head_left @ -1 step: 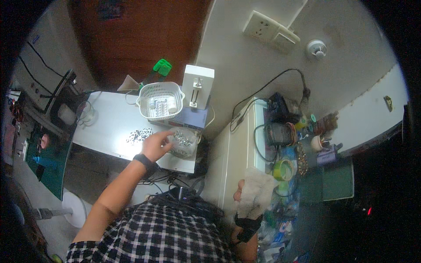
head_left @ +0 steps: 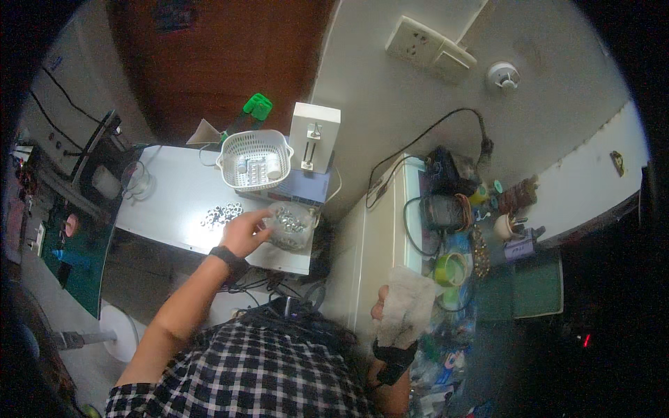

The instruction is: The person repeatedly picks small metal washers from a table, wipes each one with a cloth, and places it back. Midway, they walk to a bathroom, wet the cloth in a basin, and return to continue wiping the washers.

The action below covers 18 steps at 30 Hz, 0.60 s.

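Observation:
My left hand [head_left: 245, 234] is over the right part of the white table, its fingertips at the near left side of a clear container [head_left: 306, 240] of small shiny metal parts [head_left: 287, 219]. The thumb and forefinger are curved with a gap between them, and I see nothing in it. Left of that hand, a pile of small ring-like parts [head_left: 221, 214] lies loose on the tabletop. Low on the right, my right hand [head_left: 380, 306] is closed on a greyish-white cloth [head_left: 408, 303], which covers most of its fingers.
Behind the container stand a white basket [head_left: 233, 177] holding small packs and a white box-shaped device [head_left: 322, 122]. A light cabinet [head_left: 362, 258] is to the right. Beyond it, a cluttered surface carries a black adapter [head_left: 442, 211], cables and a green tape roll [head_left: 451, 269].

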Tool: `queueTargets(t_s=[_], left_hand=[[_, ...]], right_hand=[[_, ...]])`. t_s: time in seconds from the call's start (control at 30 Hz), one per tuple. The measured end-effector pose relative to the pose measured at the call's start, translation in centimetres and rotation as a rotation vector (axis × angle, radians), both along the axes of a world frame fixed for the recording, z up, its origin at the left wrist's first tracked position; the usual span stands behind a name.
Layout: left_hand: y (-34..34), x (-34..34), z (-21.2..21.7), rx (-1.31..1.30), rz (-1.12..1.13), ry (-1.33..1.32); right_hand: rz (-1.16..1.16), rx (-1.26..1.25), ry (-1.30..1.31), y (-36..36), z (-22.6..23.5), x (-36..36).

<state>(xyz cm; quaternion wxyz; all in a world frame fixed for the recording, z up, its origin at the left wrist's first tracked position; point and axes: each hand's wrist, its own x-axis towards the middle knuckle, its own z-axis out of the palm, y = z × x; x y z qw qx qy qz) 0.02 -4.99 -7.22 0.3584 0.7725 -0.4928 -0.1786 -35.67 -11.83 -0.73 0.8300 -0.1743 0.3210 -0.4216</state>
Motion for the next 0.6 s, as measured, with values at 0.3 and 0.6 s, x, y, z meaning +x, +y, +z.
queueTargets(t_s=[0.3, 0.6], left_hand=[[8.2, 7.6, -7.4, 0.42, 0.267, -0.158], [10.5, 9.3, -10.8, 0.324, 0.318, -0.098]], right_hand=[[-0.015, -0.11, -0.045, 2.4, 1.5, 2.5], [0.108, -1.002, 0.978, 2.2, -3.0, 0.9]])
